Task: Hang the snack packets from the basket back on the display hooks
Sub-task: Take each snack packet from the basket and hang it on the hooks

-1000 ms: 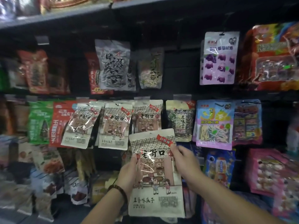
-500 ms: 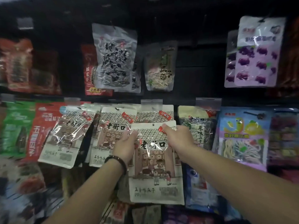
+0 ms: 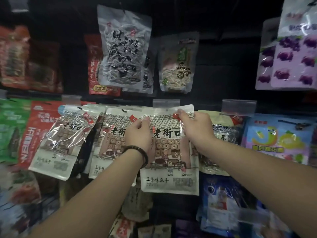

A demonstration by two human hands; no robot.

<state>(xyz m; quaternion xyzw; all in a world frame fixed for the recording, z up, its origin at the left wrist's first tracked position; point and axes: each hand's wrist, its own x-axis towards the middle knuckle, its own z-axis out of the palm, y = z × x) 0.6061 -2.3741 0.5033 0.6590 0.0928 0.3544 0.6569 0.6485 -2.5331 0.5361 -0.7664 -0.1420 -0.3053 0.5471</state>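
Note:
A cream sunflower-seed packet (image 3: 169,162) with a drawn shopfront and black characters is held flat against the display. My left hand (image 3: 138,134), a dark bead bracelet at its wrist, grips the packet's upper left. My right hand (image 3: 195,127) pinches its upper right corner. The packet's top edge sits just below a clear price tag holder (image 3: 166,103). Two matching packets hang to the left, one (image 3: 111,140) close by and one (image 3: 63,141) farther over, tilted. The hook itself is hidden behind the packet. No basket is in view.
Above hang a clear packet of striped seeds (image 3: 123,48) and a pale seed packet (image 3: 176,64). Purple candy packets (image 3: 291,54) hang upper right, a blue and yellow candy packet (image 3: 277,138) right, red and green packets (image 3: 36,131) left, more packets below.
Both hands have lifted the seed packet from the lower row up to the middle row, level with the matching packets. The camera has moved closer to the display.

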